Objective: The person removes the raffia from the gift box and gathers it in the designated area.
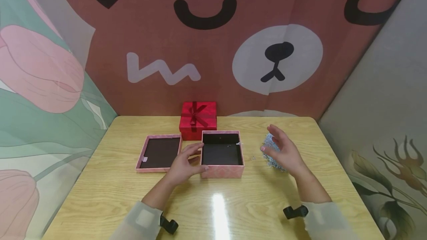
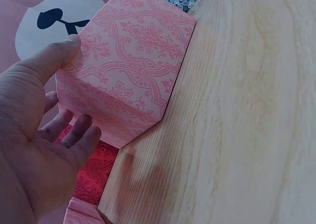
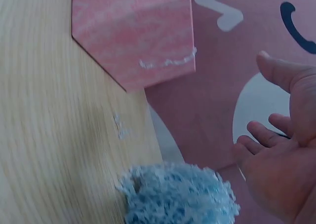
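Note:
A pink patterned box (image 1: 222,172) with a black inside stands open on the table. My left hand (image 1: 185,166) is at its left side, thumb at the front corner and fingers spread along the side wall. In the left wrist view that thumb tip touches the edge of the pink box (image 2: 133,51). My right hand (image 1: 287,155) is raised with spread fingers and holds nothing. It partly hides a heap of light blue shredded paper (image 1: 269,158). The right wrist view shows the shredded paper (image 3: 180,197) below the hand, apart from the palm.
Left of the box lies a shallow pink lid (image 1: 158,153), black inside, with a small white label. Behind stands a red gift box (image 1: 203,119) with a ribbon bow. Paper scraps (image 1: 253,157) lie on the wooden table (image 1: 267,206); a strand (image 3: 170,62) hangs on the pink box's rim.

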A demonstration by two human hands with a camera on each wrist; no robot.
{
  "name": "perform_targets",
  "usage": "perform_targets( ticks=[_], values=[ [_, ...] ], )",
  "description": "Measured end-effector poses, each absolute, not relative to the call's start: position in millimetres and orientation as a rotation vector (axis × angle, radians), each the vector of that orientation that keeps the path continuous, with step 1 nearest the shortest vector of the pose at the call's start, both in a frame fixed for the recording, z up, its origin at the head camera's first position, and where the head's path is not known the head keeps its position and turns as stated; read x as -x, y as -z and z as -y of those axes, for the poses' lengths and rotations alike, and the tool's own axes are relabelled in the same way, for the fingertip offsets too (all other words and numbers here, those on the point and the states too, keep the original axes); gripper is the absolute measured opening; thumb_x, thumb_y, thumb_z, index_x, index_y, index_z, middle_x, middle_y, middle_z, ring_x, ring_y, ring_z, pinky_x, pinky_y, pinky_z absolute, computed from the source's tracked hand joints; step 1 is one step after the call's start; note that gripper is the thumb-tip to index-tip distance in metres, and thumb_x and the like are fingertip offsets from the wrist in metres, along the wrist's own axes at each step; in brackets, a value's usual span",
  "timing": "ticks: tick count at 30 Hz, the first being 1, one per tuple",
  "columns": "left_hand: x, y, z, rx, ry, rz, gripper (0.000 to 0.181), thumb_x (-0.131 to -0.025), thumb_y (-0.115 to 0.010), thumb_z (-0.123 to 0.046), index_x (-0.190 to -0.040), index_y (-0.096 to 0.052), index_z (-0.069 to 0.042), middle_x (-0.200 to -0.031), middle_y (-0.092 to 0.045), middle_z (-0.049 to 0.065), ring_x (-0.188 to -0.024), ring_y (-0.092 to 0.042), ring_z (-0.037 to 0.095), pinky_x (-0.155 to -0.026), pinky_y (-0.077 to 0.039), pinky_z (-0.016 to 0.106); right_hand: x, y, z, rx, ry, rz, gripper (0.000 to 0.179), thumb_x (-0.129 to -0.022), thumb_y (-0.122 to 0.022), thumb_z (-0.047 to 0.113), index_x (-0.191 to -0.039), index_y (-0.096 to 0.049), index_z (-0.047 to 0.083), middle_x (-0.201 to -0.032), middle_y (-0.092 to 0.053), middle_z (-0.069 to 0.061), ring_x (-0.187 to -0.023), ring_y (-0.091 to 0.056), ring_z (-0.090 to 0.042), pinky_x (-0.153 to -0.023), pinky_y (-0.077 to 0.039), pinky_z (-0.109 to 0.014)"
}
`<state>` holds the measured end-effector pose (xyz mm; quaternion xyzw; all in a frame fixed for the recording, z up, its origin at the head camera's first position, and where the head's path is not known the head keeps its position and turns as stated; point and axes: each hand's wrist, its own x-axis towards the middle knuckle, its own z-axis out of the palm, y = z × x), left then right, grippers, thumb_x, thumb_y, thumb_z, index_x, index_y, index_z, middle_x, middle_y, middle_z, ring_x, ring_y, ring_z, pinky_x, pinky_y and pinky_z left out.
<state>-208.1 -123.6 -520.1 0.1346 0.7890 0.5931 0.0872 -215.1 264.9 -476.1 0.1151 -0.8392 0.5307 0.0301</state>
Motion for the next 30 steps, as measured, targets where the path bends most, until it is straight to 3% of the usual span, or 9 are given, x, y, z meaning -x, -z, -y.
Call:
perform_targets(
  ticks=[5, 11, 21, 30],
  values=[
    [207.9, 519.8, 123.6, -0.372, -1.763, -2.348, 0.080, -0.080, -0.092, -0.016, -0.148, -0.056, -0.037, -0.151, -0.047, -0.007, -0.134, -0.054, 0.022, -0.110, -0.048, 0.043, 214.4, 480.2, -249.3, -0.468, -1.708, 2.575, 0.090, -0.094, -0.080, 0.020, -0.164, -0.025, 0.008, -0.167, -0.031, -0.015, -0.151, -0.030, -0.044, -0.121, -0.028, -0.056],
    [208.2, 520.8, 124.2, -0.402, -1.772, -2.342, 0.080, -0.080, -0.092, -0.016, -0.149, -0.055, -0.034, -0.153, -0.047, -0.002, -0.134, -0.054, 0.024, -0.110, -0.048, 0.044, 211.1, 486.6, -234.1, -0.530, -1.748, 2.644, 0.095, -0.092, -0.082, 0.025, -0.165, -0.024, 0.012, -0.169, -0.027, -0.010, -0.152, -0.028, -0.043, -0.121, -0.030, -0.057],
    [209.1, 522.6, 125.0, -0.391, -1.764, -2.349, 0.079, -0.080, -0.092, -0.018, -0.147, -0.056, -0.039, -0.149, -0.049, -0.009, -0.133, -0.055, 0.021, -0.110, -0.049, 0.043, 209.9, 499.9, -214.6, -0.649, -1.697, 2.709, 0.109, -0.083, -0.090, 0.032, -0.167, -0.021, 0.018, -0.171, -0.019, -0.013, -0.147, -0.029, -0.054, -0.119, -0.028, -0.063],
    [208.9, 521.5, 124.4, -0.414, -1.793, -2.325, 0.079, -0.080, -0.092, -0.019, -0.148, -0.055, -0.037, -0.152, -0.048, -0.003, -0.134, -0.054, 0.024, -0.111, -0.047, 0.044, 210.2, 509.3, -197.0, -0.720, -1.524, 2.735, 0.120, -0.075, -0.095, 0.036, -0.166, -0.022, 0.007, -0.170, -0.022, -0.016, -0.151, -0.031, -0.040, -0.119, -0.034, -0.055]
  ],
)
